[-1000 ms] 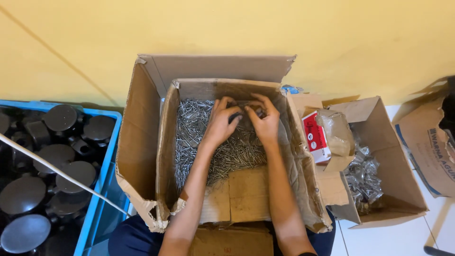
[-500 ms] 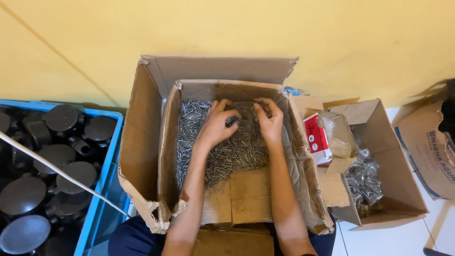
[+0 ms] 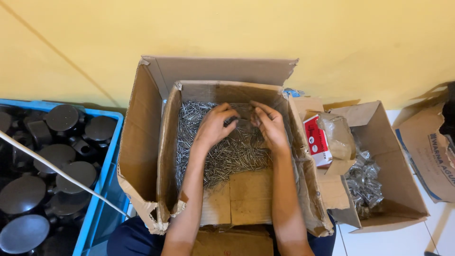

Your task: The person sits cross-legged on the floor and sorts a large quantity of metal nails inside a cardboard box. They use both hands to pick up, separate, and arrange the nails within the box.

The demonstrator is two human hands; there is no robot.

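My hands have drawn closer together over the last second, bunching the nails [image 3: 222, 156] at the far end of the cardboard box [image 3: 168, 156]. My left hand [image 3: 215, 125] curls half-closed, fingertips pinching a cluster of them; my right hand [image 3: 270, 125] lies loosely open, fingers pressing the heap toward it.

left hand [image 3: 214, 125] palm down, fingers curled | right hand [image 3: 271, 125] palm down, fingers curled | forearms stretched forward, near-parallel
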